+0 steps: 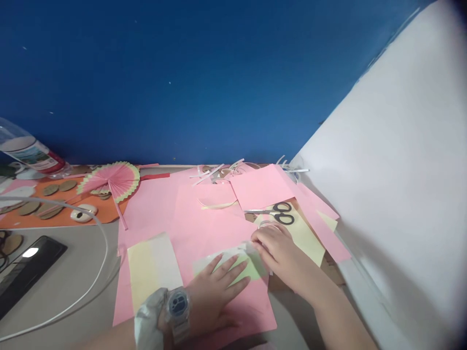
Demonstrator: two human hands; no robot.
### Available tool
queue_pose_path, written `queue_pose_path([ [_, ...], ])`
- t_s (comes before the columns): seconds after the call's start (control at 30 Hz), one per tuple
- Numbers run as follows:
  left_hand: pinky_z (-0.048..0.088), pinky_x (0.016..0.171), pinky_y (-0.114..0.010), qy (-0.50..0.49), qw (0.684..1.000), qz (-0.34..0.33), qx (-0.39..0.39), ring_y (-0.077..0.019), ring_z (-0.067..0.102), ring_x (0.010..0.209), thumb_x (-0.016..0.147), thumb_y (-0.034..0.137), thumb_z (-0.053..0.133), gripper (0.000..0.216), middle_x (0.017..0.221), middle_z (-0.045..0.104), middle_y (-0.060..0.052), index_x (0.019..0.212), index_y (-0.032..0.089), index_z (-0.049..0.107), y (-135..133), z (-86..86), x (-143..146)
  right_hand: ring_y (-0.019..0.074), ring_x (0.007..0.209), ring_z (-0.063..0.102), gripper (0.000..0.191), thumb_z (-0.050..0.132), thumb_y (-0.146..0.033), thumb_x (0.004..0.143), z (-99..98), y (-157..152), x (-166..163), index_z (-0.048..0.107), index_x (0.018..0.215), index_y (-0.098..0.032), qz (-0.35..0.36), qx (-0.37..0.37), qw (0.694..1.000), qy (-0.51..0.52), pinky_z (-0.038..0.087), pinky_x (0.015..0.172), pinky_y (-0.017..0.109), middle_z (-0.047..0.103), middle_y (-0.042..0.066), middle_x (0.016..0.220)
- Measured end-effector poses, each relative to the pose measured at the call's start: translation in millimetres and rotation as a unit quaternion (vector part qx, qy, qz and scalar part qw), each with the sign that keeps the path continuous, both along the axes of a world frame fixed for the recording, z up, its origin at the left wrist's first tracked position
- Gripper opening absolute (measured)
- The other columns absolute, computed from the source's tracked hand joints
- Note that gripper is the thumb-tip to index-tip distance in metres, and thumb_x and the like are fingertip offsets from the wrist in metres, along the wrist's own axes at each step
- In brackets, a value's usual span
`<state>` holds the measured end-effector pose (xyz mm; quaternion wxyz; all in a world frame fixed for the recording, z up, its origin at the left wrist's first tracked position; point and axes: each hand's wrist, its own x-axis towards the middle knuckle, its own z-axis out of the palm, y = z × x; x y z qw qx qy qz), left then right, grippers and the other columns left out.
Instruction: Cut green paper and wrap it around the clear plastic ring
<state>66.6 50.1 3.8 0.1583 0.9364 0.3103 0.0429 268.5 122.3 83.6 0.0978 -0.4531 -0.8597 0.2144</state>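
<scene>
Deep-blue wall (182,82) at the back, smooth with a few pale specks, meeting a white wall or panel (404,146) on the right, plus a grey desk (82,262) buried in craft paper.

Main thing is the green-and-white paper (253,272), lying flat on the big pink sheet (211,228), right in front of the person. Left hand (215,291) is pressed on it palm down, fingers straight and fanned out. Right hand (273,248) is at its far right corner with fingers curled; I can't make out whether they're really pinching the edge or just resting there.

My read: this is the hold-it-steady-and-work-the-corner stage. Next move probably calls for firm pressure from the left palm and a light touch on the right, since thin paper could crease or skid.

Texture-wise it's a fun mix. The yellow-and-white paper (155,267) nearby looks matte and flat. Black-handled scissors (280,214) sit just past the right hand, shiny blades pointing left, next to a stiff-looking pink rectangle (260,188). Thin curly paper strips (219,172) are heaped behind. Off left, a pleated pink paper fan (113,180) has a zigzag yellow-green rim, and there's a clear plastic bottle (34,153) leaning in the corner.
</scene>
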Motion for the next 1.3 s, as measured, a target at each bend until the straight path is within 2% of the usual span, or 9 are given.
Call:
queue_pose_path([
  [0.1,0.016,0.109,-0.051,-0.014,1.0,-0.005,0.004,-0.0295,0.019,0.138,0.087,0.062,0.029,0.07,0.149,0.028,-0.01,0.142,0.019,0.025,8,1.8,12,0.0157,0.081,0.051,0.019,0.037,-0.018,0.092,-10.2,-5,-8,0.048,0.077,-0.022,0.024,0.016,0.999,-0.038,0.033,0.092,0.04,0.055,-0.001,0.078],
  [0.17,0.014,0.11,-0.052,-0.018,1.0,0.003,0.003,-0.0291,0.019,0.138,0.087,0.062,0.028,0.071,0.149,0.028,-0.009,0.143,0.019,0.024,7,6.2,9,0.0168,0.082,0.051,0.018,0.039,-0.018,0.091,-17.9,-8,-10,0.05,0.078,-0.021,0.02,0.044,0.997,-0.059,0.031,0.093,0.041,0.056,0.0,0.079],
  [0.23,0.011,0.111,-0.05,-0.015,1.0,0.009,0.014,-0.0277,0.017,0.138,0.087,0.063,0.028,0.071,0.152,0.022,-0.007,0.144,0.02,0.021,0,12.4,-5,0.0175,0.084,0.051,0.016,0.04,-0.017,0.09,-23.3,-11,-10,0.052,0.079,-0.021,0.005,0.07,0.995,-0.068,0.028,0.094,0.042,0.057,0.001,0.08],
  [0.33,0.007,0.112,-0.047,0.029,0.997,0.064,0.044,-0.0262,0.019,0.137,0.083,0.066,0.034,0.072,0.151,0.025,-0.004,0.141,0.024,0.028,-15,19.9,-37,0.0175,0.085,0.052,0.017,0.04,-0.018,0.09,-24.8,-16,-8,0.053,0.08,-0.022,-0.015,0.088,0.993,-0.072,0.026,0.094,0.041,0.058,0.0,0.08],
  [0.4,0.006,0.112,-0.048,0.06,0.988,0.127,0.062,-0.0278,0.017,0.138,0.077,0.067,0.044,0.074,0.151,0.024,-0.002,0.139,0.027,0.034,-23,20.7,-57,0.0174,0.084,0.051,0.018,0.04,-0.016,0.09,-22.7,-18,-8,0.054,0.08,-0.022,-0.017,0.083,0.993,-0.08,0.027,0.091,0.039,0.059,0.0,0.081],
  [0.47,0.006,0.112,-0.048,0.086,0.983,0.142,0.076,-0.029,0.017,0.138,0.073,0.067,0.051,0.075,0.151,0.024,0.0,0.136,0.03,0.038,-29,17.6,-68,0.0169,0.081,0.05,0.018,0.042,-0.014,0.088,-20.9,-20,-11,0.055,0.079,-0.022,-0.005,0.066,0.993,-0.095,0.028,0.087,0.037,0.058,0.0,0.08],
  [0.7,0.005,0.11,-0.046,0.067,0.986,0.107,0.113,-0.0301,0.022,0.136,0.081,0.069,0.034,0.074,0.149,0.027,-0.013,0.139,0.023,0.035,-34,3.0,-66,0.0175,0.079,0.045,0.015,0.047,-0.011,0.086,-30.7,-27,-34,0.054,0.079,-0.022,0.056,0.027,0.99,-0.128,0.026,0.076,0.033,0.056,0.0,0.079],
  [0.87,0.002,0.11,-0.046,0.059,0.99,0.107,0.065,-0.0295,0.018,0.138,0.082,0.068,0.032,0.072,0.15,0.023,-0.013,0.141,0.027,0.03,-33,3.3,-67,0.0163,0.079,0.043,0.016,0.041,-0.013,0.09,-36.5,-30,-52,0.051,0.079,-0.02,0.105,-0.025,0.987,-0.121,0.026,0.077,0.033,0.055,0.001,0.083],
  [1.3,0.002,0.111,-0.045,0.032,0.992,0.109,0.051,-0.028,0.015,0.139,0.083,0.068,0.032,0.076,0.148,0.03,-0.01,0.145,0.026,0.018,-33,-2.7,-69,0.0157,0.081,0.043,0.015,0.042,-0.016,0.091,-44.5,-43,-68,0.049,0.078,-0.019,0.087,-0.06,0.991,-0.079,0.026,0.079,0.032,0.053,0.0,0.08],
])
